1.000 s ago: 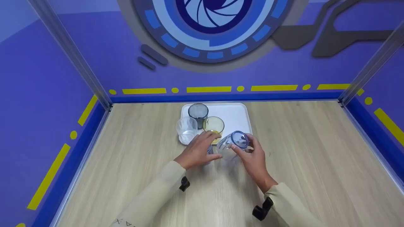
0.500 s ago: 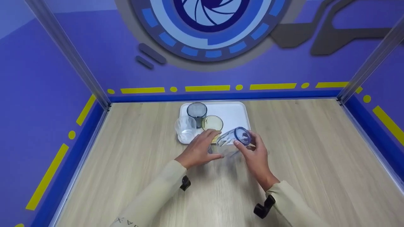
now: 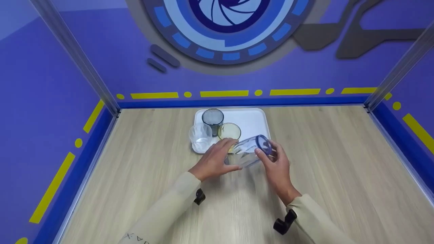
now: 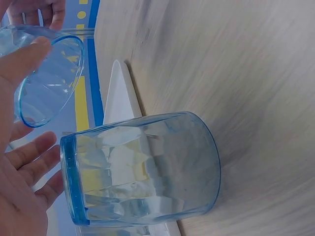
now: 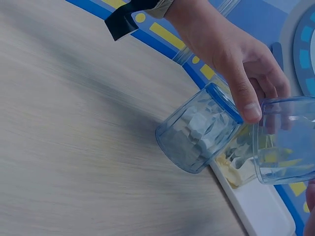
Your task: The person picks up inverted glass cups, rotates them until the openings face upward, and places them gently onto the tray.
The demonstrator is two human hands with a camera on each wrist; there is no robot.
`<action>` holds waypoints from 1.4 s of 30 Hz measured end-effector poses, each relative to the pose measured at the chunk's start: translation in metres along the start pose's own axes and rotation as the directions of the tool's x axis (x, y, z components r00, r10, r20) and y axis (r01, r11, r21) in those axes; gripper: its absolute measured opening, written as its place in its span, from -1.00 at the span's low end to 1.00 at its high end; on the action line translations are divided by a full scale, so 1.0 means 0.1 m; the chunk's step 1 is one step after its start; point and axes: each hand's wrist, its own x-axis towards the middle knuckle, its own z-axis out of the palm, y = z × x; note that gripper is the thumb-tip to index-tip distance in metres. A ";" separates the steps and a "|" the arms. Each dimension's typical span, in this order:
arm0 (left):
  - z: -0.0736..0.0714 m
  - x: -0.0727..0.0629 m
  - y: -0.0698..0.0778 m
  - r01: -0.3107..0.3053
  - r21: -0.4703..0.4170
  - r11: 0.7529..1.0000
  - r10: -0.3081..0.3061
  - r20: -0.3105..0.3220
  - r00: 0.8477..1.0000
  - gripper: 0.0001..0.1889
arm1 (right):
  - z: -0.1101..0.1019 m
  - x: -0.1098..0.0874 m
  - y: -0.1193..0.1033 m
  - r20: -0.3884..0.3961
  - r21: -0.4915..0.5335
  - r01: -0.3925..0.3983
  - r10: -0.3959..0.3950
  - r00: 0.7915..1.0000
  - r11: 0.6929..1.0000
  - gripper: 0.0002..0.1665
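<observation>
My right hand [image 3: 278, 167] holds a bluish clear drinking glass [image 3: 249, 152] by its thick base end, fingers behind and thumb in front. The glass is tilted well over on its side, mouth toward my left hand [image 3: 212, 161]. Thumb and fingers of that hand lie to either side of the mouth, the thumb [image 5: 246, 101] at the rim in the right wrist view. Below my left hand a second bluish glass [image 4: 142, 169] stands upside down on the table, its thick blue base up. In the head view the hand mostly hides it.
A white tray [image 3: 252, 118] lies behind the hands, against the back of the table [image 3: 325, 162]. On it stand a smoky grey glass [image 3: 213, 117], a yellowish glass [image 3: 229, 130] and a clear glass [image 3: 200, 135]. Purple walls [image 3: 284, 74] enclose the table.
My right hand has moved slightly right and up. The glass in it has tipped further, its base swinging to the right. The left hand has hardly moved.
</observation>
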 end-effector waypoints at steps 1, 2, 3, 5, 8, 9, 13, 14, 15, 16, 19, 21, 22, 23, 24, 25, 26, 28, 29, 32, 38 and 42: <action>0.00 0.00 0.00 -0.007 -0.004 1.000 0.007 -0.003 1.000 -0.10 | 0.00 0.00 0.00 -0.003 0.006 0.002 -0.002 1.000 1.000 -0.17; 0.00 0.00 0.00 -0.011 -0.013 1.000 0.011 -0.005 1.000 -0.10 | 0.00 0.00 0.01 -0.006 0.005 -0.002 0.002 1.000 1.000 -0.17; 0.00 0.00 -0.01 -0.012 -0.024 1.000 0.012 -0.007 1.000 -0.10 | 0.00 0.00 0.01 -0.008 0.004 -0.008 0.008 1.000 1.000 -0.16; 0.01 -0.01 0.00 -0.008 -0.056 0.998 0.008 -0.005 1.000 -0.10 | 0.00 -0.01 0.01 -0.010 0.007 -0.023 0.023 1.000 1.000 -0.15; 0.01 -0.02 0.01 0.018 -0.115 0.993 -0.018 0.004 1.000 -0.10 | 0.00 -0.02 0.02 -0.004 0.009 -0.048 0.048 0.999 0.999 -0.11; 0.01 -0.02 0.02 0.030 -0.137 0.990 -0.029 0.008 1.000 -0.09 | 0.00 -0.02 0.02 -0.004 0.013 -0.054 0.054 0.999 0.998 -0.11; 0.01 -0.01 0.05 0.063 -0.204 0.977 -0.060 0.021 0.998 -0.08 | -0.02 -0.01 0.02 -0.003 0.043 -0.044 0.045 0.999 0.998 -0.13; 0.01 0.00 0.06 0.064 -0.215 0.974 -0.061 0.021 0.998 -0.07 | -0.03 -0.01 0.02 -0.004 0.056 -0.039 0.039 0.999 0.998 -0.14; 0.01 0.01 0.07 0.065 -0.224 0.972 -0.063 0.020 0.998 -0.06 | -0.03 0.00 0.01 -0.003 0.065 -0.035 0.035 0.999 0.997 -0.15; 0.01 0.01 0.07 0.065 -0.231 0.971 -0.063 0.017 0.998 -0.06 | -0.03 0.00 0.01 -0.006 0.074 -0.031 0.031 0.999 0.997 -0.18; 0.00 0.03 0.08 0.048 -0.243 0.969 -0.050 -0.003 0.999 -0.06 | -0.03 0.01 0.00 -0.017 0.081 -0.025 0.026 1.000 0.996 -0.25; 0.00 0.04 0.08 0.029 -0.246 0.969 -0.036 -0.023 0.999 -0.06 | -0.02 0.02 0.00 -0.029 0.078 -0.017 0.019 0.999 0.997 -0.29; 0.00 0.05 0.08 0.022 -0.245 0.969 -0.030 -0.031 0.999 -0.06 | -0.02 0.02 -0.01 -0.034 0.075 -0.015 0.017 0.999 0.997 -0.30; 0.00 0.05 0.09 0.015 -0.246 0.969 -0.025 -0.040 0.999 -0.06 | -0.01 0.02 -0.01 -0.035 0.073 -0.013 0.015 0.999 0.997 -0.30; 0.00 0.05 0.09 0.010 -0.251 0.968 -0.023 -0.045 0.999 -0.06 | -0.01 0.02 -0.01 -0.035 0.077 -0.010 0.013 0.999 0.997 -0.31; 0.00 0.05 0.09 0.008 -0.256 0.967 -0.021 -0.048 0.999 -0.06 | -0.01 0.02 -0.01 -0.033 0.083 -0.006 0.009 0.999 0.997 -0.31; 0.00 0.04 0.10 0.006 -0.264 0.964 -0.019 -0.050 0.999 -0.07 | -0.02 0.01 -0.01 -0.031 0.083 -0.004 0.006 1.000 0.997 -0.32; -0.01 0.04 0.11 0.004 -0.279 0.960 -0.019 -0.052 0.998 -0.07 | -0.02 0.00 -0.01 -0.024 0.084 -0.001 0.003 1.000 0.996 -0.31; -0.01 0.04 0.11 0.002 -0.288 0.958 -0.019 -0.054 0.998 -0.08 | -0.02 0.00 -0.01 -0.023 0.086 0.002 0.000 1.000 0.996 -0.31; -0.01 0.04 0.12 -0.001 -0.306 0.952 -0.020 -0.063 0.998 -0.08 | -0.03 -0.01 0.00 -0.018 0.083 0.009 -0.008 1.000 0.996 -0.31; 0.01 0.04 0.13 -0.033 -0.348 0.937 0.001 -0.092 0.996 -0.10 | -0.03 0.00 0.02 -0.023 0.106 0.024 -0.022 0.999 0.994 -0.36; 0.02 0.04 0.13 -0.067 -0.374 0.925 0.025 -0.116 0.993 -0.12 | -0.03 0.00 0.03 -0.026 0.100 0.019 -0.016 1.000 0.995 -0.34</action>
